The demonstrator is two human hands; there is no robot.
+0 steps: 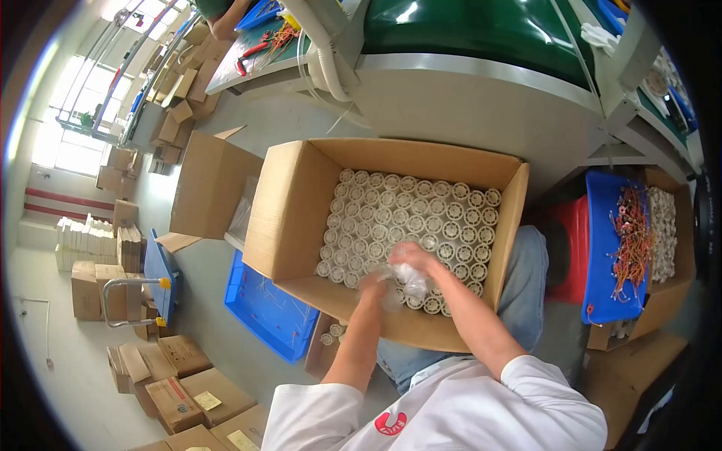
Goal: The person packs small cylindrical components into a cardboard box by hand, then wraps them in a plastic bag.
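Note:
An open cardboard box (289, 218) stands before me, with rows of round white plastic parts (410, 203) packed upright inside. Over the near part of these rows, my right hand (414, 258) is closed on a crumpled clear plastic bag (413, 281). Beside it, my left hand (373, 285) pinches the bag's left side near the box's front wall. The film partly covers the fingers of both hands. Some white parts are hidden under the bag and my hands.
A blue tray (263, 312) and a small box lie left of the carton. To the right, a blue bin (602, 248) holds orange-red wired parts. A green-topped workbench (474, 83) runs along the far side. Stacked cartons (180, 391) and a blue trolley (159, 278) stand at left.

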